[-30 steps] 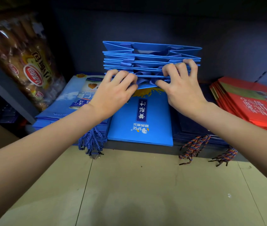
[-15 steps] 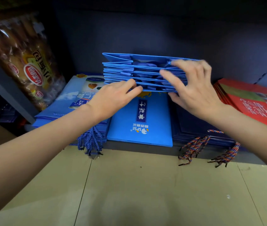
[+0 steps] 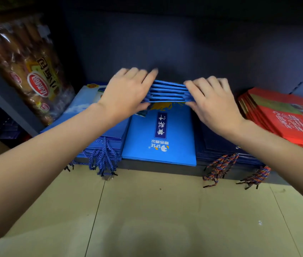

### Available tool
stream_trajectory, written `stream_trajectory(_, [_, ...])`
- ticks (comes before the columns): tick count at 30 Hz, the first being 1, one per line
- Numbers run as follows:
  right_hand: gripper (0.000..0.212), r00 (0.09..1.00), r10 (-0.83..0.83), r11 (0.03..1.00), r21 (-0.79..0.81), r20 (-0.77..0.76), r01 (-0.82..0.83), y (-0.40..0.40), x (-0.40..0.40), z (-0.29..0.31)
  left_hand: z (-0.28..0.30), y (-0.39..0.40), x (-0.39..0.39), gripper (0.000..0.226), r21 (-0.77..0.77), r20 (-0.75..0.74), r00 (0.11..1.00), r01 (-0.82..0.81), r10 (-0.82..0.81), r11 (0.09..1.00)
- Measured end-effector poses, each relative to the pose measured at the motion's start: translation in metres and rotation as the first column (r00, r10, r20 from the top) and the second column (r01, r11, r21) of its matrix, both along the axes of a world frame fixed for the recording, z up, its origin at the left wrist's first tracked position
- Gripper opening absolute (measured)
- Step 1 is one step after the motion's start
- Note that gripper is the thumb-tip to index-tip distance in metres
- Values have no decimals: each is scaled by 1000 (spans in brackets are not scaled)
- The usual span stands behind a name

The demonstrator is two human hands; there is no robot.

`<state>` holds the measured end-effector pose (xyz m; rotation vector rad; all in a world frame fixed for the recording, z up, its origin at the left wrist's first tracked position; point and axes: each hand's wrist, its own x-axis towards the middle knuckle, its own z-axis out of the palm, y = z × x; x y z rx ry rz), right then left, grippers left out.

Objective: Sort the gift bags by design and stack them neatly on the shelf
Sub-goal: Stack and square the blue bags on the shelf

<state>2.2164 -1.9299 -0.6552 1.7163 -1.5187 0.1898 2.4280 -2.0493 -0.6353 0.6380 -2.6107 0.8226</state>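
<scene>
A pile of bright blue gift bags [image 3: 158,138] with white and navy print lies flat in the middle of the low shelf [image 3: 156,168]. At its far end the bags' folded bottoms [image 3: 167,91] rise as a layered blue ridge. My left hand [image 3: 128,93] lies over the ridge's left part with its fingers stretched across the top and its thumb at the front edge. My right hand [image 3: 211,102] lies the same way over the right part. Both press the folds down, and the far fingertips are blurred.
Pale blue picture bags [image 3: 84,112] with blue cord handles are stacked left of the pile. Dark navy bags [image 3: 219,143] with multicoloured cords lie right of it, then red bags [image 3: 286,117]. A big snack packet [image 3: 30,71] leans at far left. Beige floor [image 3: 165,210] lies below.
Both hands have moved from the front of the folded ends up onto their top. The ridge of folds is now squeezed much lower.
</scene>
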Motion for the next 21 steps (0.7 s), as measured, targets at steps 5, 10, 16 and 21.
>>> stream_trajectory(5, [36,989,133,984,128,-63,-124,22,8,-39,-46,14,13,56,21,33,979,202,-202,979])
stream_trajectory(10, [44,989,105,959,275,-107,-72,35,21,-90,-96,28,19,60,77,193,972,119,-132,990])
stream_trajectory(16, [80,1000,0,866,501,-4,2,36,26,-100,-110,20,20,82,156,234,965,83,-118,984])
stream_trajectory(21, [92,939,-106,719,678,327,-155,25,9,-70,-84,14,19,99,677,284,957,-153,-64,720])
